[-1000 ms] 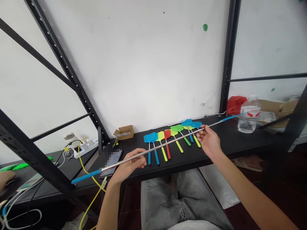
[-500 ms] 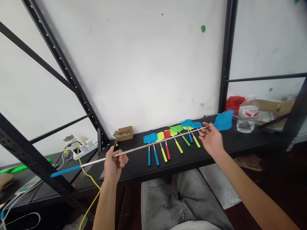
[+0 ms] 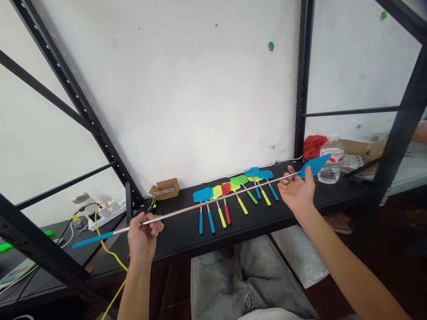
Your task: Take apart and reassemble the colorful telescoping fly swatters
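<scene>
A long blue fly swatter (image 3: 216, 197) with its metal shaft drawn out stretches across the view, above the black shelf. My left hand (image 3: 144, 231) is closed round the shaft near its blue handle (image 3: 93, 240). Near the other end, my right hand (image 3: 298, 191) cradles the shaft just below the blue head, thumb up and fingers loosely curled. The head (image 3: 316, 165) is turned nearly edge-on. Beneath the shaft lies a row of several short swatters: blue (image 3: 201, 195), yellow (image 3: 222, 218), red (image 3: 227, 214) and green (image 3: 239, 180), heads toward the wall.
A small open cardboard box (image 3: 166, 190) sits by the wall at left. At right stand a water bottle (image 3: 331, 166) and a red plastic bag (image 3: 313, 146). Black uprights (image 3: 303, 80) frame the shelf (image 3: 233, 231). A yellow cable (image 3: 115, 258) hangs near a power strip (image 3: 107, 215).
My left hand has slid along the shaft toward the handle. The swatter's head has turned from edge-on to flat and back to nearly edge-on. My right hand's fingers have loosened, and the view has shifted right.
</scene>
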The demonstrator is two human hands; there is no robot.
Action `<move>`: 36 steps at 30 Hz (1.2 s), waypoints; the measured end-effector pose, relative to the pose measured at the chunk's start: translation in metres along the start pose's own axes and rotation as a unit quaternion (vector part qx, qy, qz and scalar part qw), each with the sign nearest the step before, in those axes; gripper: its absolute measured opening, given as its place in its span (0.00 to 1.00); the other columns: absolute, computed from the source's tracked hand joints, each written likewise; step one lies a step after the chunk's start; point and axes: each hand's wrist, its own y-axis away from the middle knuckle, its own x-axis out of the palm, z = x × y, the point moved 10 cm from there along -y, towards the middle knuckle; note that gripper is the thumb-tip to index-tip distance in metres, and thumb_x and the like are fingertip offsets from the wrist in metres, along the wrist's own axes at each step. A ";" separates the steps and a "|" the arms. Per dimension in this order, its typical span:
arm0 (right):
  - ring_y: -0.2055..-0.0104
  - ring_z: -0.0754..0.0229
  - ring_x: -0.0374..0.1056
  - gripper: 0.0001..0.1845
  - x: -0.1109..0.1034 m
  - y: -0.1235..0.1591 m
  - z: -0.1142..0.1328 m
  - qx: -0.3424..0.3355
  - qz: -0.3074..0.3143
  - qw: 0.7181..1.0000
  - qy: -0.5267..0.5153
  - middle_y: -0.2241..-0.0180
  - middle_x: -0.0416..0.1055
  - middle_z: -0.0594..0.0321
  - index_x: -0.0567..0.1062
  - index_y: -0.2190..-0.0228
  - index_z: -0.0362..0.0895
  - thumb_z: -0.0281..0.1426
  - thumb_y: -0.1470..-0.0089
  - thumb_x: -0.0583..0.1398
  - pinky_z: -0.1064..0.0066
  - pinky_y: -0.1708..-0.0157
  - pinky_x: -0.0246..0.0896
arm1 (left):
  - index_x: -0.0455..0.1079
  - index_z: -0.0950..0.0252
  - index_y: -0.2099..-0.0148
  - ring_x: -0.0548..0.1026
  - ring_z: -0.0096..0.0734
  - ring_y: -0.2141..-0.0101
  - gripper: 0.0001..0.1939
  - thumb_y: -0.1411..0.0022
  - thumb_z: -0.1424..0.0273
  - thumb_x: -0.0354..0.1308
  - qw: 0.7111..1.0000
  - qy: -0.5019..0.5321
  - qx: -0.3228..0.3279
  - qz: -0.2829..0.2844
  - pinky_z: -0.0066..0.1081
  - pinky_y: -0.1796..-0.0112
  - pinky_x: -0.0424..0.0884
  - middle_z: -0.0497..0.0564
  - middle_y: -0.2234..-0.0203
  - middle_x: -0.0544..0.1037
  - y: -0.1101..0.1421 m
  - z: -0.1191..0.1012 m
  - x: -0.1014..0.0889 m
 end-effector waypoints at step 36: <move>0.82 0.67 0.54 0.30 -0.017 -0.006 0.002 -0.018 -0.063 0.998 0.001 0.79 0.58 0.69 0.73 0.66 0.43 0.48 0.35 0.41 0.75 0.83 0.52 | 0.57 0.64 0.84 0.50 0.23 0.88 0.19 0.41 0.67 0.46 0.982 0.104 0.073 -0.139 0.27 0.83 0.50 0.44 0.90 0.53 -0.001 -0.021 -0.051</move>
